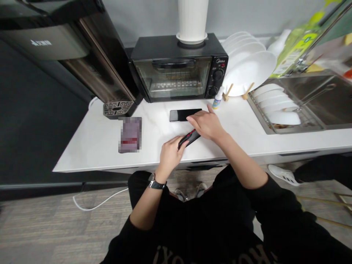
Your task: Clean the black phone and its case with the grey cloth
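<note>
My left hand [169, 156] grips the lower end of a slim black phone-like object with red marks along its edge [189, 138], tilted just above the counter. Over its upper end lies my right hand [206, 124], fingers curled across it and one digit sticking out; the palm side is hidden. Just behind my hands a black smartphone [181, 114] rests flat, its right end close to my right fingers. Beyond my right hand stands a small white spray bottle [218, 99] with a blue and yellow label. A pixelated purplish packet [131, 134] lies to the left.
A black toaster oven [176, 79] stands behind, bearing a white pot [193, 20]. On the left is a water dispenser [118, 109]. To the right are white plates [253, 71] in a wooden rack and a sink [319, 123] with dishes. Another person's shoe [283, 174] shows below.
</note>
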{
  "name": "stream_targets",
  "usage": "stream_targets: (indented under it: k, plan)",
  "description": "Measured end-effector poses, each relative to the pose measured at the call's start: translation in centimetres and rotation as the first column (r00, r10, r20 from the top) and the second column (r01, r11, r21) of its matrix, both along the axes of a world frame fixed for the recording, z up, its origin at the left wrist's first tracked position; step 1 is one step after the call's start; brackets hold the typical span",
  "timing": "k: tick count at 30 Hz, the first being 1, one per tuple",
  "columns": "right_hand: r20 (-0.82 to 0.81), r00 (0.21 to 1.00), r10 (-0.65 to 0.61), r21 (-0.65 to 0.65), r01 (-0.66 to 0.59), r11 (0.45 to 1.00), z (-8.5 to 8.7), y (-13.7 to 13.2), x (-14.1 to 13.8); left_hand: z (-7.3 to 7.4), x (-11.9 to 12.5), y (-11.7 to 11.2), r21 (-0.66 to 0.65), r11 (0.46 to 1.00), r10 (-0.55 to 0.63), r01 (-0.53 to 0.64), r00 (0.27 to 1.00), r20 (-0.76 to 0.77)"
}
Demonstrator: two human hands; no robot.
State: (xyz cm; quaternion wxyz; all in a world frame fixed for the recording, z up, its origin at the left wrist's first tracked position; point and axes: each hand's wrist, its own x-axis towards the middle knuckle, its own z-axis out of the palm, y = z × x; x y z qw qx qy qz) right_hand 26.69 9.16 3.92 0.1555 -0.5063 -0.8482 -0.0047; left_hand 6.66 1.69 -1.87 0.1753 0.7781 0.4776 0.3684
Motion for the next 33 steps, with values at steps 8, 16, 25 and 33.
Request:
stream_targets:
  k: [8,16,25,33]
  plan:
    - [0.007,0.951,0.310,0.045,-0.310,0.950,-0.4,-5.2,-7.6,-3.0,-0.8,0.7,0.039,0.986,0.165,-0.162,0.979,-0.117]
    - [0.036,0.998,-0.044,-0.002,0.044,0.999,0.3,-0.7,-0.7,0.3,0.0,-0.1,0.001,1.000,-0.001,0.001,1.000,-0.022]
    - [0.023,0.965,0.260,0.001,-0.260,0.965,0.3,-5.3,-6.7,-2.2,-0.8,0.5,0.102,0.992,0.086,-0.076,0.992,-0.094]
    - [0.036,0.997,-0.062,-0.025,0.063,0.998,0.4,-1.1,-0.1,0.1,0.0,-0.1,0.034,0.998,-0.044,0.045,0.999,-0.016]
